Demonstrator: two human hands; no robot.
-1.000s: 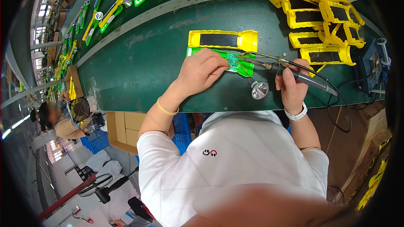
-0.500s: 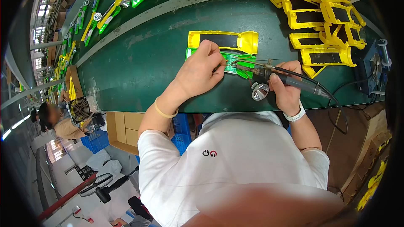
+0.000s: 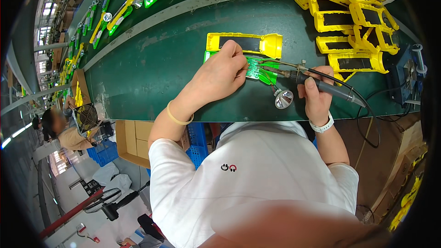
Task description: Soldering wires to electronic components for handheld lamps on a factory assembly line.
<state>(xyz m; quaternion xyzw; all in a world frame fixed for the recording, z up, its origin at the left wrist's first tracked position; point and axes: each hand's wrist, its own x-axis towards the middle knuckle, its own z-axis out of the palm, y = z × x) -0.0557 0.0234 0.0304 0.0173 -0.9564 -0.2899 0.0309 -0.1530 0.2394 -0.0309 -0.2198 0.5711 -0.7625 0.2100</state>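
My right hand (image 3: 318,101) is wrapped round the dark handle of a soldering iron (image 3: 331,91), which has a thin feed tube clamped along it. The iron's tip points left, over a small green circuit board (image 3: 253,70) in a green plastic housing (image 3: 272,77). At the board's left side my left hand (image 3: 221,72) is closed in a pinch; whatever its fingers hold is hidden. A yellow housing with a dark panel (image 3: 271,46) lies just beyond the green one. Thin wires run from the board to a round silver lamp reflector (image 3: 283,99) near the table edge.
Yellow frames (image 3: 358,62) are heaped at the far right. Beside them stands a blue soldering station (image 3: 402,76), its cable looping down. Green and yellow lamp parts (image 3: 120,14) line the strip beyond a grey rail (image 3: 193,4). A person (image 3: 73,138) works at the far left.
My right hand and the soldering iron have shifted slightly to the right. My left hand stays pinched at the board, its wrist a little changed in angle.
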